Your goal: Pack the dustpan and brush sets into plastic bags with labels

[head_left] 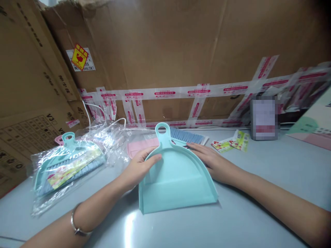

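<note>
A light turquoise dustpan (178, 172) is held up in front of me, handle with its hole at the top and wide lip toward me. My left hand (144, 162) grips its left edge, thumb on the inner face and fingers behind. At the upper right edge lies my right hand (212, 160), fingers stretched out and close to a blue-bristled brush (188, 135). The dustpan hides part of that brush. Behind my left hand a pink plastic piece (141, 145) shows in part.
On the left lies a clear-bagged dustpan-and-brush set (69, 165), beside crumpled plastic wrap (111, 141). Printed cards (239, 140) and a blurred upright device (264, 119) stand at the right. A large taped cardboard box (160, 51) walls off the back of the table (271, 179).
</note>
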`<control>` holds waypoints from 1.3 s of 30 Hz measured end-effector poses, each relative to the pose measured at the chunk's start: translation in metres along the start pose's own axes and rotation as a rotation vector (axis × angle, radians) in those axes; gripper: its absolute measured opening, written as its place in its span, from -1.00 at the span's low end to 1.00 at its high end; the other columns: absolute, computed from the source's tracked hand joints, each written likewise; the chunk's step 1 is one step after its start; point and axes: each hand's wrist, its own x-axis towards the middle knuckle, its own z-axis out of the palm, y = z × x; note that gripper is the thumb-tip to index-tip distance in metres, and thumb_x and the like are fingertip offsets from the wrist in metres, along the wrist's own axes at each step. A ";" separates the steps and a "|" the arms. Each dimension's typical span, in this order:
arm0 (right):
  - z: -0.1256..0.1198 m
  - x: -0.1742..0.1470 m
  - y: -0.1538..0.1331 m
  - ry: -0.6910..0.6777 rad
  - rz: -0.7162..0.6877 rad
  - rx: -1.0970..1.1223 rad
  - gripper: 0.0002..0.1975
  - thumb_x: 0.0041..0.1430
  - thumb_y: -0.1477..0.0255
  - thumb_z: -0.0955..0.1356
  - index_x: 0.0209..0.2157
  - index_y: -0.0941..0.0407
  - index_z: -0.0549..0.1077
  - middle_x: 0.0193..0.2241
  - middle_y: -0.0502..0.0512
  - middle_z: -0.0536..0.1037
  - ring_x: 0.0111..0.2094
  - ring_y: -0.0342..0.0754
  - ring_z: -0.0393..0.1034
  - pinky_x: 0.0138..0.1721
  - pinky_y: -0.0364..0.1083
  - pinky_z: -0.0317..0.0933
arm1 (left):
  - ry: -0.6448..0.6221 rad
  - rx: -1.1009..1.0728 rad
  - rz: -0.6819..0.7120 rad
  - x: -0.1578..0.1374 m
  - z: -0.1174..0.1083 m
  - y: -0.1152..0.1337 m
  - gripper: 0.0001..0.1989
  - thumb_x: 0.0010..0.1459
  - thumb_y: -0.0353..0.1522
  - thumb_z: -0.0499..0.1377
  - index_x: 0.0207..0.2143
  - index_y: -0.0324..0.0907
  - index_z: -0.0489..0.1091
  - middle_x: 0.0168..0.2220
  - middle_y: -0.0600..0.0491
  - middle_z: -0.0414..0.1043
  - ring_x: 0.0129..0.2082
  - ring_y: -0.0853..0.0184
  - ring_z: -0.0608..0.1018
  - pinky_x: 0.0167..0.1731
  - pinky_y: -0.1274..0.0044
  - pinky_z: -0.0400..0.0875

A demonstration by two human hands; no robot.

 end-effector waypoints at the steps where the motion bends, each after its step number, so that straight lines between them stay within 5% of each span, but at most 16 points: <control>1: 0.001 0.001 0.000 0.014 0.002 0.006 -0.64 0.20 0.36 0.21 0.02 0.05 0.37 0.10 0.24 0.34 0.13 0.16 0.19 0.04 0.19 0.16 | 0.001 0.004 0.005 0.000 0.000 0.000 -0.64 0.10 -0.21 0.13 -0.04 -0.05 0.39 -0.13 0.06 0.49 -0.11 0.23 0.49 -0.12 0.40 0.37; 13: -0.012 0.007 0.000 0.068 -0.015 -0.100 -0.88 0.15 0.49 0.20 -0.35 0.08 0.35 -0.18 0.20 0.51 -0.15 0.09 0.39 -0.13 0.09 0.23 | -0.074 0.014 0.032 -0.003 0.002 0.008 -0.68 0.11 -0.24 0.12 -0.08 -0.09 0.41 -0.09 0.06 0.48 -0.12 0.26 0.50 -0.11 0.45 0.38; 20: -0.021 0.010 0.001 0.174 0.014 -0.200 -0.90 0.14 0.41 0.22 -0.41 0.05 0.34 -0.41 0.11 0.51 -0.31 0.06 0.39 -0.15 0.09 0.22 | -0.088 0.029 0.053 -0.003 0.000 0.008 -0.68 0.12 -0.24 0.11 -0.07 -0.08 0.41 -0.06 0.06 0.46 -0.08 0.25 0.48 -0.08 0.44 0.35; 30: -0.047 0.006 0.009 0.655 0.214 -0.079 -0.87 0.14 0.37 0.26 -0.27 0.08 0.38 -0.34 0.12 0.52 -0.31 0.02 0.43 -0.26 0.03 0.30 | -0.104 0.039 0.079 -0.006 0.006 0.006 -0.65 0.15 -0.19 0.09 -0.04 -0.08 0.39 -0.02 0.08 0.44 -0.04 0.25 0.45 -0.04 0.45 0.31; 37: -0.085 0.011 -0.008 1.174 0.369 0.348 -0.85 0.11 0.27 0.32 -0.28 -0.02 0.31 -0.35 0.05 0.41 -0.31 0.02 0.40 -0.23 0.06 0.25 | -0.045 0.092 0.054 -0.005 0.008 0.005 -0.63 0.14 -0.14 0.07 -0.06 -0.07 0.41 0.00 0.11 0.42 0.02 0.26 0.40 0.03 0.48 0.22; 39: -0.091 0.011 -0.023 1.189 0.396 0.464 -0.84 0.07 0.25 0.35 -0.32 -0.01 0.33 -0.43 0.03 0.38 -0.38 0.00 0.36 -0.28 0.03 0.23 | -0.024 0.101 0.042 -0.005 0.009 0.004 -0.63 0.16 -0.13 0.03 -0.11 -0.10 0.44 -0.04 0.09 0.45 0.00 0.24 0.41 0.01 0.47 0.24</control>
